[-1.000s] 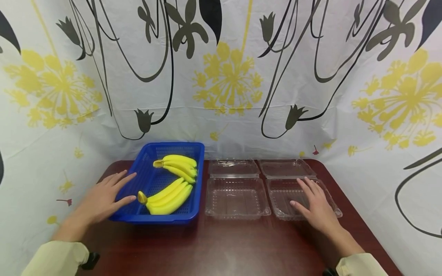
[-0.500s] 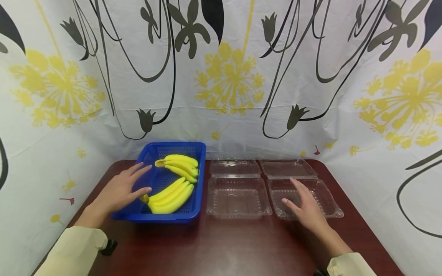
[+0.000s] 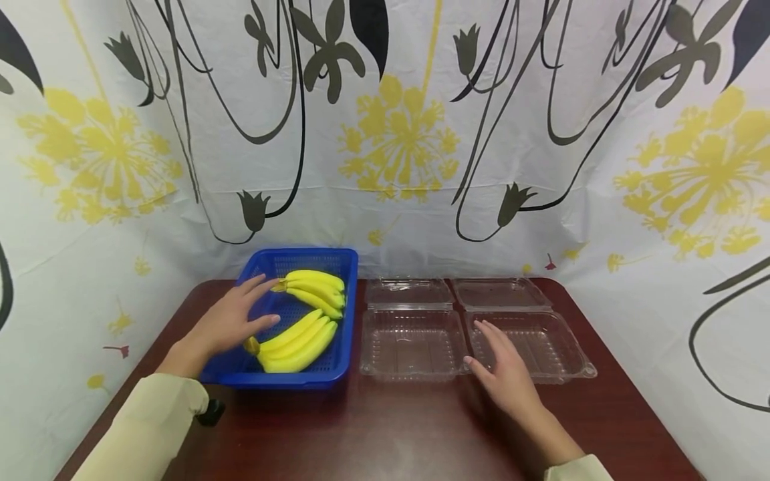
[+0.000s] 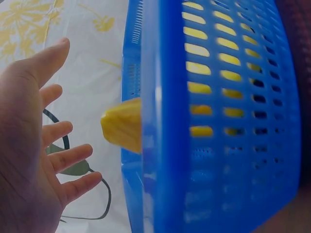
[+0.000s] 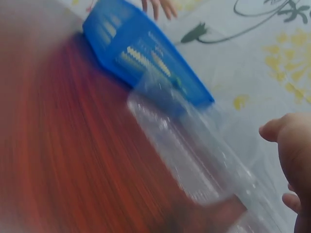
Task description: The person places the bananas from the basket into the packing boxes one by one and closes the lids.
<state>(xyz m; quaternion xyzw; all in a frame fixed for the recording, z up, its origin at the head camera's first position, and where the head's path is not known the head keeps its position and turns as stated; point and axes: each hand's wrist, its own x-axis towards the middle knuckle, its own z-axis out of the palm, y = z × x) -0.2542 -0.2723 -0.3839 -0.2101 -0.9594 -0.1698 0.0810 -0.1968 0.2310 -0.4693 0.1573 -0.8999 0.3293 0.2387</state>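
Observation:
Two bunches of yellow bananas lie in a blue plastic basket (image 3: 351, 314): one bunch (image 3: 315, 291) at the back, the other bunch (image 3: 297, 344) nearer the front. My left hand (image 3: 225, 324) hovers over the basket's left side, fingers spread, holding nothing. In the left wrist view a banana stem (image 4: 121, 125) pokes above the rim, apart from the hand (image 4: 43, 141). My right hand (image 3: 505, 374) is empty too, its fingers loosely extended over the near left part of the right clear clamshell box (image 3: 553, 344). The left clear clamshell box (image 3: 415, 344) stands beside it.
Both boxes have their lids laid back, the left lid (image 3: 409, 292) and the right lid (image 3: 502, 294), toward the patterned curtain (image 3: 409, 227). The dark red table (image 3: 385, 427) extends in front of the basket and boxes.
My left hand has moved right, from the basket's left edge to over its inside. My right hand has shifted left across the right box. Bananas and boxes stay where they were.

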